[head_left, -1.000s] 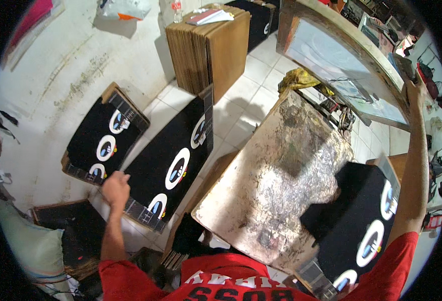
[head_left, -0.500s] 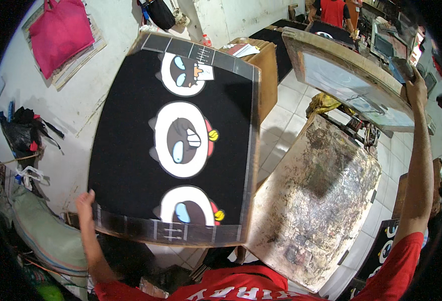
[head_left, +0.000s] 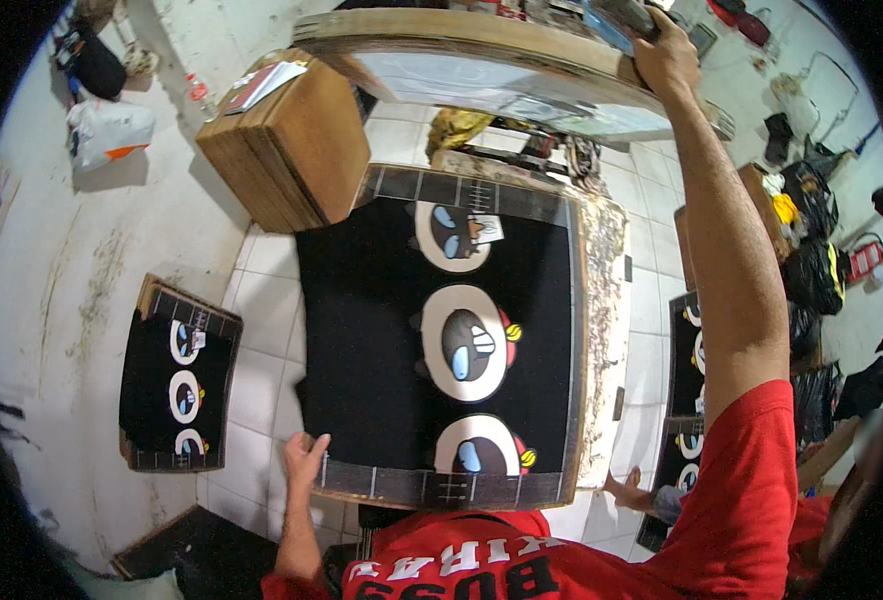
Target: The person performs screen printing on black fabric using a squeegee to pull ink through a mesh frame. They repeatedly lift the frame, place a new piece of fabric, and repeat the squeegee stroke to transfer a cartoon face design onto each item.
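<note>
A board point(head_left: 391, 485) carrying black fabric point(head_left: 361, 320), printed with white, blue and red cartoon faces, lies over the stained worktable point(head_left: 601, 400) in front of me. My left hand point(head_left: 306, 460) grips its near left corner, thumb on top and the other fingers hidden beneath. Far ahead, my raised right hand point(head_left: 668, 58) is closed around the right end of a wooden-framed printing screen point(head_left: 461, 75), which stands tilted up. A dark-handled tool with a blue part point(head_left: 621, 18) shows beside that hand; whether I hold it too is unclear.
A stack of brown boards point(head_left: 286, 140) with papers on top stands at the far left. A similar printed board point(head_left: 176, 390) leans on the left wall. More printed boards point(head_left: 686, 350) lie at right, near another person's foot point(head_left: 629, 492). Black bags point(head_left: 811, 270) line the right wall.
The printed board has moved right and down onto the worktable with my left hand still at its corner. My view has turned right, so the screen and right hand appear further left.
</note>
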Demonstrator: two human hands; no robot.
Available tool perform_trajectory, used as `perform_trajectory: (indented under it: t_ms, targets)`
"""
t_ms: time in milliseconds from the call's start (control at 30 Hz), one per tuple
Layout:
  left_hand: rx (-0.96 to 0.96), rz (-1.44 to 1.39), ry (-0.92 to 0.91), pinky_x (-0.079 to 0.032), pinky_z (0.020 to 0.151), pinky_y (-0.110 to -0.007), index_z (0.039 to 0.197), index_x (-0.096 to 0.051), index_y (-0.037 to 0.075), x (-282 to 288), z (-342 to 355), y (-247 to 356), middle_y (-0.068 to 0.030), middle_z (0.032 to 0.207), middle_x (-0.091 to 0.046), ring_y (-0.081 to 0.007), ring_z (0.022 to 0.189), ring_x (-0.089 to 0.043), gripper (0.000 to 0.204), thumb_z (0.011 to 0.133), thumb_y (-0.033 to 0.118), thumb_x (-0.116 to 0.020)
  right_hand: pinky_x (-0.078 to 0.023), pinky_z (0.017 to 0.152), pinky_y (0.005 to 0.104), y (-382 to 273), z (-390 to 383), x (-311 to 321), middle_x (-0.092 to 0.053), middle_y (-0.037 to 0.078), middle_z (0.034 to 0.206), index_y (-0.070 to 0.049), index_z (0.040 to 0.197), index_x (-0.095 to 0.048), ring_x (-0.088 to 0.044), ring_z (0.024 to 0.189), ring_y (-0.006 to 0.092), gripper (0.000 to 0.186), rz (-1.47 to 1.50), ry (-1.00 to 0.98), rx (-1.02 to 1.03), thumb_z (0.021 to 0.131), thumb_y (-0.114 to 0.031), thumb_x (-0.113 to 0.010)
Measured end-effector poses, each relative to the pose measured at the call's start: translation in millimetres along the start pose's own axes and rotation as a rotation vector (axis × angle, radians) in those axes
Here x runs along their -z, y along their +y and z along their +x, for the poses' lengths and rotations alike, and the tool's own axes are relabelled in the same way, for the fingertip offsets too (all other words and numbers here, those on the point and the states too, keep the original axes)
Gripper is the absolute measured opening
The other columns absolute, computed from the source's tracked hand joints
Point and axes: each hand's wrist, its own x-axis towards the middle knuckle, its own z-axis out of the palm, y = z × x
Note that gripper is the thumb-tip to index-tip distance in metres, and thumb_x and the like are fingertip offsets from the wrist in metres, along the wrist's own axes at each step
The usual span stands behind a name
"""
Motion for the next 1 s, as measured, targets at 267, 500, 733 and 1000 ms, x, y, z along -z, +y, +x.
perform_trajectory:
  t_ms: [267,500,733,1000]
  targets:
    - [-0.073,0.117,-0.122,-0.052,0.072,-0.040,0.089,-0.065,-0.002,-77,16,33,-0.0119,0.082,-0.070,-0.0240,0.075,-0.065,0.031,0.080,0.017,-0.087,-0.056,0.095,0.0462,-20,-4,14,-0.074,0.015,0.117,-0.023,0.131,-0.069,-0.070,0.111,0.0363,0.047,0.091,0.012,-0.043,0.084,-0.017,-0.070]
    - [0.077,0.297,-0.082,-0.051,0.073,-0.039,0.090,-0.062,0.000,-79,8,75,-0.0114,0.090,-0.070,-0.0211,0.082,-0.064,0.034,0.080,0.016,-0.089,-0.054,0.098,0.0460,-25,18,9,-0.073,0.016,0.120,-0.025,0.133,-0.068,-0.069,0.115,0.0357,0.050,0.100,0.040,0.043,0.084,-0.014,-0.065]
    - [0.071,0.273,0.039,-0.052,0.087,-0.043,0.111,-0.059,-0.003,-84,2,103,-0.0190,0.105,-0.070,-0.0312,0.096,-0.067,0.050,0.077,0.016,-0.089,-0.054,0.096,0.0460,-29,33,12,-0.074,0.015,0.118,-0.021,0.130,-0.070,-0.070,0.113,0.0349,0.044,0.129,-0.028,0.045,0.086,-0.021,-0.067]
    - [0.109,0.254,0.003,-0.048,0.096,-0.047,0.119,-0.053,-0.004,-87,22,49,-0.0237,0.116,-0.062,-0.0374,0.110,-0.061,0.065,0.074,0.023,-0.092,-0.055,0.093,0.0466,-24,32,6,-0.074,0.018,0.114,-0.016,0.124,-0.073,-0.070,0.110,0.0374,0.038,0.131,0.088,0.092,0.086,-0.017,-0.066]
